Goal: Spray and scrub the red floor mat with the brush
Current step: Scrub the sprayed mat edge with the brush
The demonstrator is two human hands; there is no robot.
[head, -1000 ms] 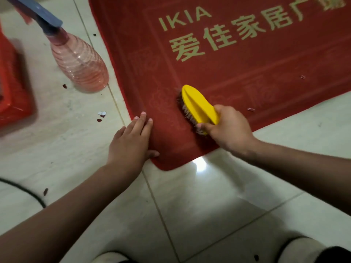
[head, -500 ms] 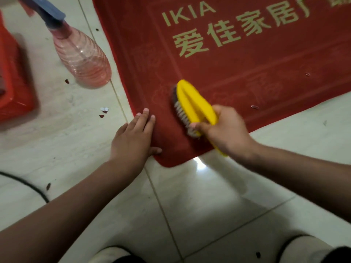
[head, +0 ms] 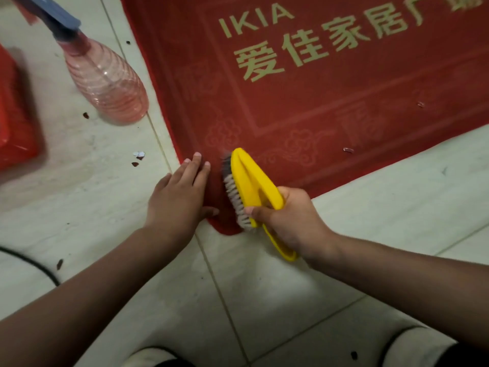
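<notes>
Lying flat on pale tile floor [head: 264, 300], red mat [head: 330, 107] shows near corner at centre. Yellow brush [head: 248, 181] sits tilted on that corner, bristles facing left. Right hand [head: 288, 218] wrapped tight round brush handle. Left hand [head: 180, 200] just beside brush, fingers together, pressed flat on mat edge. Pink spray bottle [head: 105, 78] stands on tile left of mat.

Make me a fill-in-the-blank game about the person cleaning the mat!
1. The right hand holds a brush coloured ____.
2. The left hand presses flat on the mat's ____ edge.
3. The pink spray bottle stands on the ____, beside the mat.

Missing words: yellow; left; floor
</notes>
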